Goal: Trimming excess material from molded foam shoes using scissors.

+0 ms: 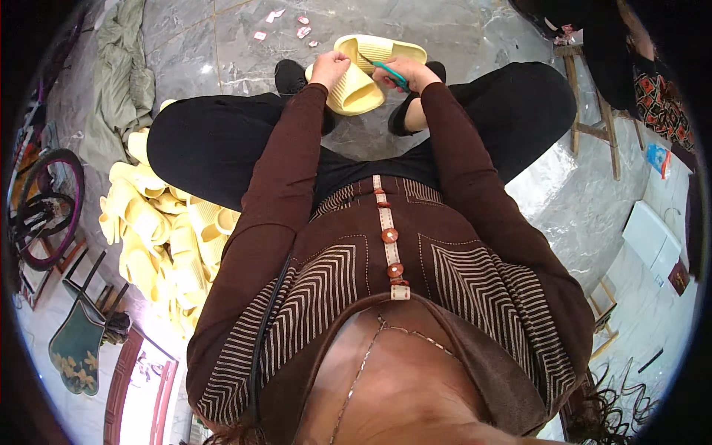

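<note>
In front of me, between my feet, are two pale yellow slippers. My left hand (328, 69) is closed on the edge of the nearer slipper (357, 95), whose ribbed strap faces toward me. Just beyond it, the second slipper (406, 50) lies crosswise and partly overlaps it. Teal-handled scissors (391, 75) are gripped in my right hand (417, 74). Their thin dark tip points left, over the slippers; whether the blades touch them I cannot tell. My fingers hide part of the handle.
A heap of yellow slippers (174, 237) lies on the floor by my left knee. Beyond it is a grey-green cloth (122, 81). Several small paper scraps (302, 32) are scattered ahead. A wooden stool (597, 122) stands to the right, near another person (660, 96).
</note>
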A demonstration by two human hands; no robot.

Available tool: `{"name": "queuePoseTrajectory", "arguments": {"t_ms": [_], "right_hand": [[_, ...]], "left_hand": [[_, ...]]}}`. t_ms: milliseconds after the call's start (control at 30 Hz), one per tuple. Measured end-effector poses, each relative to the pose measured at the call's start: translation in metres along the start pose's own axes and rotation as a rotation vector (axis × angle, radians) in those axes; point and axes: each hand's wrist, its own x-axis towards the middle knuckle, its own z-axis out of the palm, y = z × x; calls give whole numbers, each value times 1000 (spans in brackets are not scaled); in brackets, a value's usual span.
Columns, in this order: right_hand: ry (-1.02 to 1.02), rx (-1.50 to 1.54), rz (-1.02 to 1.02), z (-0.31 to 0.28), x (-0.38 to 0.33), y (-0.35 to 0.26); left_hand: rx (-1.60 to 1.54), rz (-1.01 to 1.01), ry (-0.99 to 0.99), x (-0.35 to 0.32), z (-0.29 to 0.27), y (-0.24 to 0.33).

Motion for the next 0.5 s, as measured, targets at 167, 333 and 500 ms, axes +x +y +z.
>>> {"name": "queuePoseTrajectory", "arguments": {"t_ms": [167, 333, 500], "right_hand": [[152, 61, -130, 0, 2, -4], [486, 245, -364, 1, -12, -25], [550, 401, -534, -16, -48, -55]], "left_hand": [[45, 24, 5, 1, -4, 1], [-515, 9, 335, 21, -24, 6], [-1184, 27, 410, 12, -63, 86]]}}
